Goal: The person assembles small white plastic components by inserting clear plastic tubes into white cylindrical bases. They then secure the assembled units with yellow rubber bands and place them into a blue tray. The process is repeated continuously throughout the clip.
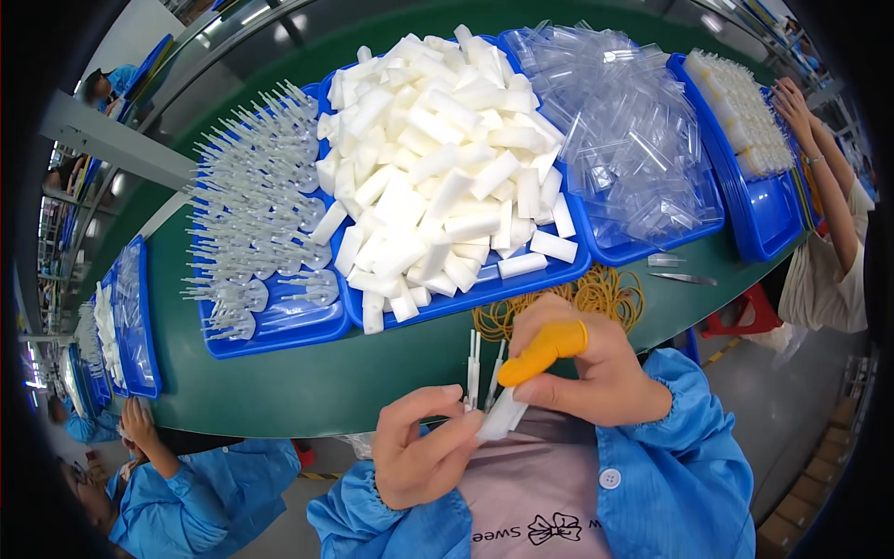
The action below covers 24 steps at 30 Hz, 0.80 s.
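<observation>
Close to my body, my left hand (pixel 426 449) is closed around the lower end of a small piece with thin white rods (pixel 474 365) standing up from it. My right hand (pixel 591 368), with a yellow finger cot (pixel 549 352) on one finger, pinches a white foam block (pixel 503 415) between thumb and finger. The block's lower end touches the left fingertips. Between the hands the rods and the block lie close together, and the fingers hide where they meet.
Across the green table (pixel 261 401) stand blue trays holding rod pieces (pixel 261 186), foam blocks (pixel 428 177) and clear plastic sleeves (pixel 624 130). Yellow rubber bands (pixel 610 291) and tweezers (pixel 684 279) lie in front. Other people's hands (pixel 796 107) work at the right and left.
</observation>
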Tool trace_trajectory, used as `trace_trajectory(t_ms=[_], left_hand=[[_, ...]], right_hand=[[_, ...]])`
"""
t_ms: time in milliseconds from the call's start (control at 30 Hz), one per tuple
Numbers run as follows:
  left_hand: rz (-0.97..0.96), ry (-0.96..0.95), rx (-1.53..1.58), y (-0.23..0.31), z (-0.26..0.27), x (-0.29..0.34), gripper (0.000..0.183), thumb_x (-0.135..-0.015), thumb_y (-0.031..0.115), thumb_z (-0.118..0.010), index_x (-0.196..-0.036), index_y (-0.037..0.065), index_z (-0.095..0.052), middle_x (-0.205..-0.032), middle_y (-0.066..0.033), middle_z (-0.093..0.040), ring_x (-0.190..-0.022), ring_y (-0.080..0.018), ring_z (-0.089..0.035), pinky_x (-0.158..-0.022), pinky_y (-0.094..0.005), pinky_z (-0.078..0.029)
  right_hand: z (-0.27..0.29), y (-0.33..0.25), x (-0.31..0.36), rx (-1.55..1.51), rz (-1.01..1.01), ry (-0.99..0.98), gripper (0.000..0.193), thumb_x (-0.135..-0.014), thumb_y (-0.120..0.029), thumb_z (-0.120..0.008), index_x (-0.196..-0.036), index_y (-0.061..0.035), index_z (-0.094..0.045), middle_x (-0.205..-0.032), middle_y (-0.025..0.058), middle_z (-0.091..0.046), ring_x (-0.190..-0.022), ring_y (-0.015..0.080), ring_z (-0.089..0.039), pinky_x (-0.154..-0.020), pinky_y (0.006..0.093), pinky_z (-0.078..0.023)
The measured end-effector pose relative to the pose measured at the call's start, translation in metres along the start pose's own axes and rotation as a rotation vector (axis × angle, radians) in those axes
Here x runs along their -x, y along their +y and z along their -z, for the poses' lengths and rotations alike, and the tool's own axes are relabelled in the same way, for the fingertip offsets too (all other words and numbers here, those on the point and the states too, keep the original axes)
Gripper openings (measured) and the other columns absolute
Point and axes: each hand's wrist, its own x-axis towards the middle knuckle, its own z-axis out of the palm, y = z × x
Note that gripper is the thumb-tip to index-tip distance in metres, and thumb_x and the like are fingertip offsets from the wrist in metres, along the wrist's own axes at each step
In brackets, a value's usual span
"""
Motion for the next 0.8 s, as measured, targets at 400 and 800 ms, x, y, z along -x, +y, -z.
trace_trajectory(t_ms=[400, 800], left_hand=[[0.378, 0.135, 0.417, -0.017, 0.009, 0.004, 0.017, -0.080, 0.001, -0.067, -0.096, -0.001, -0.060, -0.100, -0.0102, -0.053, -0.084, -0.0120, -0.053, -0.074, -0.0237, -0.044], [0.285, 0.213, 0.470, -0.029, 0.028, 0.016, 0.014, -0.080, 0.005, -0.069, -0.092, -0.001, -0.065, -0.097, -0.0116, -0.056, -0.087, -0.0181, -0.054, -0.076, -0.0279, -0.044]], right_hand=[[0.008, -0.005, -0.065, 0.828, 0.258, 0.088, 0.035, -0.074, -0.018, -0.069, -0.106, -0.0055, -0.063, -0.090, 0.0064, -0.057, -0.081, 0.0244, -0.053, -0.070, 0.0351, -0.041], [0.017, -0.009, -0.067, 0.428, 0.051, 0.008, 0.016, -0.074, -0.009, -0.070, -0.085, -0.0040, -0.059, -0.085, 0.0066, -0.060, -0.075, 0.0185, -0.059, -0.070, 0.0292, -0.045]])
